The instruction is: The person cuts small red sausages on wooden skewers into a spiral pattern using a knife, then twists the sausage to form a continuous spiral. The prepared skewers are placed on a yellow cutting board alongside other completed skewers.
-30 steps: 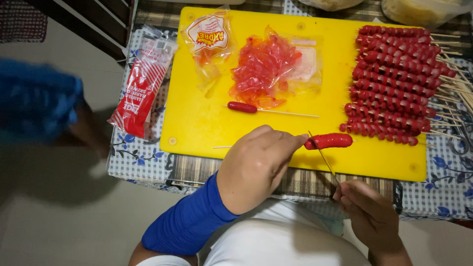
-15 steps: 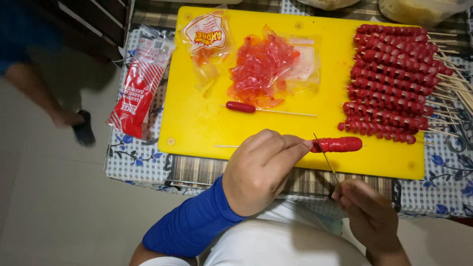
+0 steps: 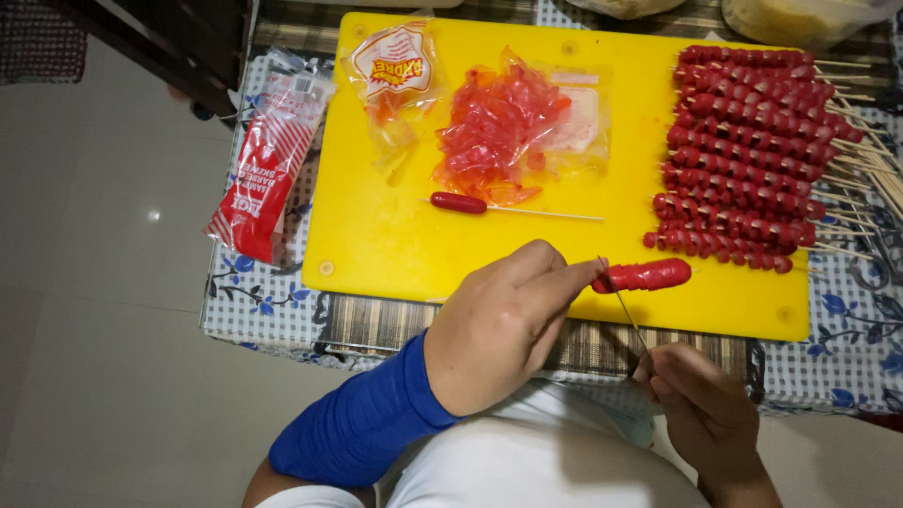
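My left hand [image 3: 503, 325], in a blue sleeve, pinches one end of a red sausage [image 3: 644, 276] at the front edge of the yellow cutting board [image 3: 395, 235]. My right hand [image 3: 701, 409] sits below the board edge and holds a thin knife blade [image 3: 621, 296] that rises to meet the sausage near my left fingertips. A pile of skewered red sausages [image 3: 743, 155] lies on the board's right side. One sausage on a wooden skewer [image 3: 499, 207] lies alone mid-board.
Torn red wrappers [image 3: 499, 127] and an open plastic packet [image 3: 395, 75] lie at the board's far side. A red sausage pack [image 3: 268, 165] rests on the checked tablecloth [image 3: 254, 301] to the left. Plastic bags [image 3: 800, 14] sit at the back right.
A person in blue at the left has walked out of view. My hands and the sausage stay in nearly the same place.
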Tool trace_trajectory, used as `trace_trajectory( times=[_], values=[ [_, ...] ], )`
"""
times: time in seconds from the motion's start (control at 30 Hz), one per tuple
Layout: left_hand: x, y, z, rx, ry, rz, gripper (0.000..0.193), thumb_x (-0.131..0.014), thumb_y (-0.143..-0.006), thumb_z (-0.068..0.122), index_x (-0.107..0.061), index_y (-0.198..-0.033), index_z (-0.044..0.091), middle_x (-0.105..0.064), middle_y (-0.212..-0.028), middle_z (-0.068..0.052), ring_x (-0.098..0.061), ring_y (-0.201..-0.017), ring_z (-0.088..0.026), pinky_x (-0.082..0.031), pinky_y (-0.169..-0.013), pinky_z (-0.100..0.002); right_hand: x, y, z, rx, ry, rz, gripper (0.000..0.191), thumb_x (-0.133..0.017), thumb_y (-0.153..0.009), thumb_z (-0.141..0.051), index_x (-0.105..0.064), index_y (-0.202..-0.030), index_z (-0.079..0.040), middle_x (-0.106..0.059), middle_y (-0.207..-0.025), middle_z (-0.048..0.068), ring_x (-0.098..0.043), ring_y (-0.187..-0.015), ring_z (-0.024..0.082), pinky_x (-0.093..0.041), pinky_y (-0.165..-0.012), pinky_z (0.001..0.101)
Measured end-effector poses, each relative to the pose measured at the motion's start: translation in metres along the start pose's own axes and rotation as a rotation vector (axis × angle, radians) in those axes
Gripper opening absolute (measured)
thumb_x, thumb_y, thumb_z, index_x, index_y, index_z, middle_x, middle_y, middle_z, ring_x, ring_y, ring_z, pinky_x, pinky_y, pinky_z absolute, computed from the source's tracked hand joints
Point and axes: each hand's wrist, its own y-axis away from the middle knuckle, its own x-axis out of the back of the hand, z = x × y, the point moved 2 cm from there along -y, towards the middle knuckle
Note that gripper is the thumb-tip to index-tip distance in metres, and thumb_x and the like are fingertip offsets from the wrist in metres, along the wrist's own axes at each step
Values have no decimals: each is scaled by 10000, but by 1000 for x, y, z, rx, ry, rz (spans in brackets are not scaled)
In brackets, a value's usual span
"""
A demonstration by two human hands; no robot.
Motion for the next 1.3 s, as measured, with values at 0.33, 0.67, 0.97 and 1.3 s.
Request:
trace_trajectory(
  times=[0.33,0.67,0.97,1.3],
  values=[
    [-4,1,2,18,40,64,250,-670,-936,-35,-677,-1173,42,-578,-924,-134,-628,-849,-329,-511,-742,-411,2,-4,-3,52,0,-36,566,-577,-1022,-16,-541,-1496,-322,-691,-1081,124,-655,-855,126,-556,-705,235],
    [-2,-3,1,34,76,68,322,-666,-928,-49,-694,-1239,29,-564,-898,-144,-609,-829,-307,-496,-737,-394,4,5,7,41,4,-19,557,-584,-999,-18,-568,-1468,-319,-705,-1082,133,-652,-815,120,-548,-665,228],
    [-15,2,-1,49,130,65,234,-676,-908,-52,-717,-1117,43,-579,-910,-126,-632,-832,-296,-512,-733,-381,-1,-3,-2,113,32,-11,541,-582,-1027,-23,-549,-1489,-304,-694,-1105,128,-662,-871,126,-561,-727,238],
    [-7,-2,-3,37,103,76,314,-665,-950,-37,-679,-1259,23,-560,-920,-146,-601,-839,-305,-504,-757,-385,1,8,14,-9,-40,-24,552,-579,-1016,9,-577,-1476,-297,-709,-1073,122,-666,-856,135,-570,-702,250]
  ],
)
